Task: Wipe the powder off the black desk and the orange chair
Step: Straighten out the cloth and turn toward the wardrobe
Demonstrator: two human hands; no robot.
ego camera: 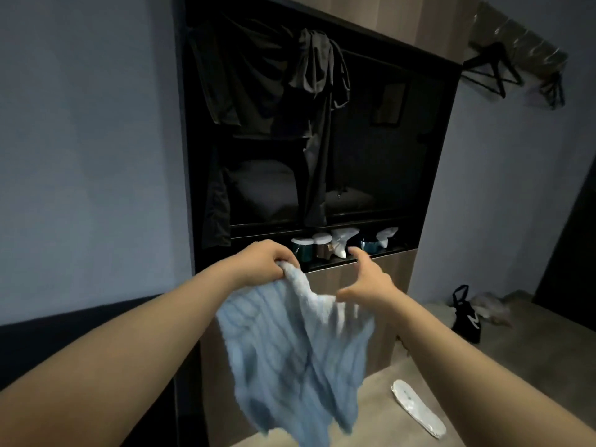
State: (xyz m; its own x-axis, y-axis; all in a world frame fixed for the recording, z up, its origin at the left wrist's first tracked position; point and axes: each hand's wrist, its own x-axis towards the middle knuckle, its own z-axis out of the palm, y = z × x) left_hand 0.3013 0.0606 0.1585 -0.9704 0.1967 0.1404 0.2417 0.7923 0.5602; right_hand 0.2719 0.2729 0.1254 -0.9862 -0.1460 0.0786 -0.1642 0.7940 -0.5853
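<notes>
my left hand (263,261) is bunched tight around the top corner of the light blue cloth (296,353), fingers curled over the edge so the rest of it hangs free and i can see how it falls. my right hand (364,280) meets the other upper edge with thumb and a finger or two pinching it low down, while the index finger sticks out loose; the blur there makes the exact hold hard to read. i judge i am spreading the cloth out between both hands to find a flat face for wiping, which makes sense before any rubbing starts. the cloth hangs in the air in front of the dark open wardrobe (322,140), touching nothing but my hands. on the wardrobe's low shelf sit a few jars (311,248), well beyond my fingers. the black desk and the orange chair do not show from here, nor does any powder, so i still have to turn toward them. a white slipper (417,406) lies on the floor to my right, and a black bag (466,316) stands further off.
</notes>
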